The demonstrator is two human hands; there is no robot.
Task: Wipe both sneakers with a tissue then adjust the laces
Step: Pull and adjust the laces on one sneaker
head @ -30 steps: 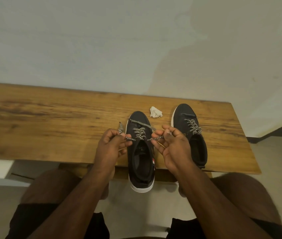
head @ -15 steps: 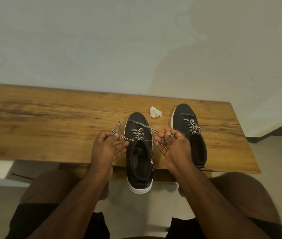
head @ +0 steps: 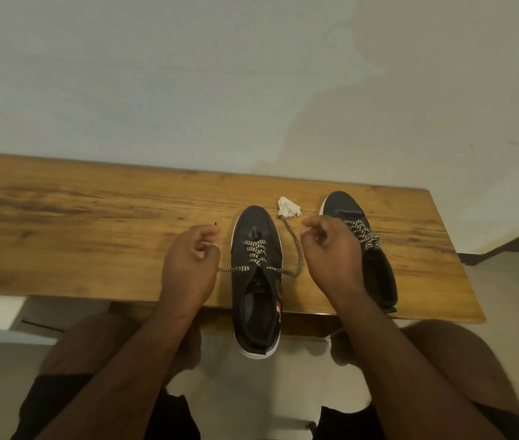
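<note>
Left hand (head: 188, 265) pinches one lace end; right hand (head: 331, 249) hangs loosely curled, empty, beside the other lace (head: 296, 246). Unlaced sneaker (head: 256, 281) overhangs the counter's (head: 93, 233) near edge; tissue (head: 288, 208) lies behind.

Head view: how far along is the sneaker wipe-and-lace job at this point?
Wiping looks finished: the crumpled tissue lies on the wooden table between the toes. Lace work is in hand on the left sneaker: the left hand holds one lace end, while the other lace end lies loose beside the right hand. The right sneaker shows bunched laces; whether it is finished is unclear.
</note>
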